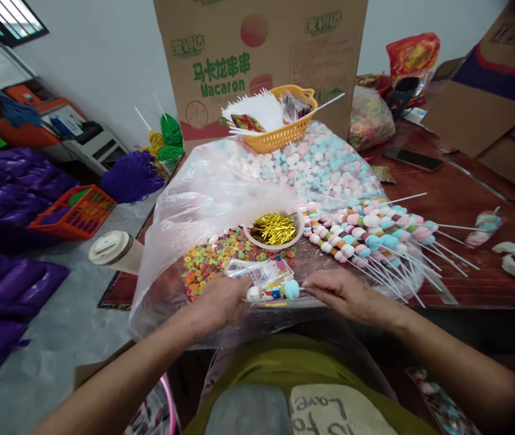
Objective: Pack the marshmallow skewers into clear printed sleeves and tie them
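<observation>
My left hand (pixel 221 300) is closed around the left end of a candy skewer (pixel 272 292) threaded with white, coloured and blue pieces. My right hand (pixel 336 291) pinches the skewer's stick at its right end, fingers pressed together. Just behind the skewer lie a few small printed packets (pixel 262 270) and a spread of coloured ring candies (pixel 210 257). A white bowl of gold twist ties (pixel 274 229) stands beyond them. Several finished skewers (pixel 370 232) are piled to the right, sticks pointing right.
A clear plastic sheet (pixel 185 211) covers the wooden table (pixel 457 199), with pastel marshmallows (pixel 316 163) heaped on it. An orange basket of white sticks (pixel 280 124) sits before a Macaron carton (pixel 257 54). A paper cup (pixel 115 251) stands left. A phone (pixel 414 159) lies right. Purple bags (pixel 8 278) cover the floor.
</observation>
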`<state>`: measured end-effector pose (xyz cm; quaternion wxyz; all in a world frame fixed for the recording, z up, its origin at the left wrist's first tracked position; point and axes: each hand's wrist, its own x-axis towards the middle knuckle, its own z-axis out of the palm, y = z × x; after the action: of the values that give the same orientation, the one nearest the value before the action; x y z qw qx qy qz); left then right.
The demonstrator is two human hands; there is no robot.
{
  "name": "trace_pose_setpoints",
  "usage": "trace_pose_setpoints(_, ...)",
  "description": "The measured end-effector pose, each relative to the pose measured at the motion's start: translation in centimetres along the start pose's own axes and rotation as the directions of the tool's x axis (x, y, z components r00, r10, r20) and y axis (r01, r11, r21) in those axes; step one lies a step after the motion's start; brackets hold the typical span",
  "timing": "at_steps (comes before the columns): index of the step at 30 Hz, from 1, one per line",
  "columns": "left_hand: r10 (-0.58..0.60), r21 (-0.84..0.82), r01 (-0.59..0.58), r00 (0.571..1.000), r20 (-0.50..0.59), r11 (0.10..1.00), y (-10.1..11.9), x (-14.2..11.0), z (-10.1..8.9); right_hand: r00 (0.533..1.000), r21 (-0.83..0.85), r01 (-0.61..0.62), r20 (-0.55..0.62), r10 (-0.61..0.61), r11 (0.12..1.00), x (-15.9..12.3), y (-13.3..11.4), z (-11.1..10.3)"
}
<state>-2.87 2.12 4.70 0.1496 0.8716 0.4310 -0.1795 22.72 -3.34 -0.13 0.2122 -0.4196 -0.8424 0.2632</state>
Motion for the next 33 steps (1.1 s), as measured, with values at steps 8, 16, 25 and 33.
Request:
trace_pose_setpoints(8,0.302,-0.602,-0.071,0.907,0.292,0.795,-1.1,0.8,0.1,0.863,-0.644,0.345,-0.069,-0.501,0.683,-0.4,-1.9,-1.5)
trace_pose_setpoints(16,0.219,-0.541,-0.085,0.957,0.189,0.837,0.6,1.5,0.4,0.962,-0.488,0.212,-0.046,-0.268,0.847,-0.2,-1.5,0.5)
trace_pose_setpoints(25,0.188,-0.533,-0.054,0.961,0.201,0.844,2.9,2.6,0.8,0.94,-0.569,0.283,0.003,-0.342,0.772,-0.5,-1.9,0.3)
trace_pose_setpoints(33,0.057,-0.024,-0.062,0.985,-0.165,0.998,6.2,2.2,1.1,0.999,-0.346,0.03,-0.023,-0.04,0.938,0.5,-1.6,2.1)
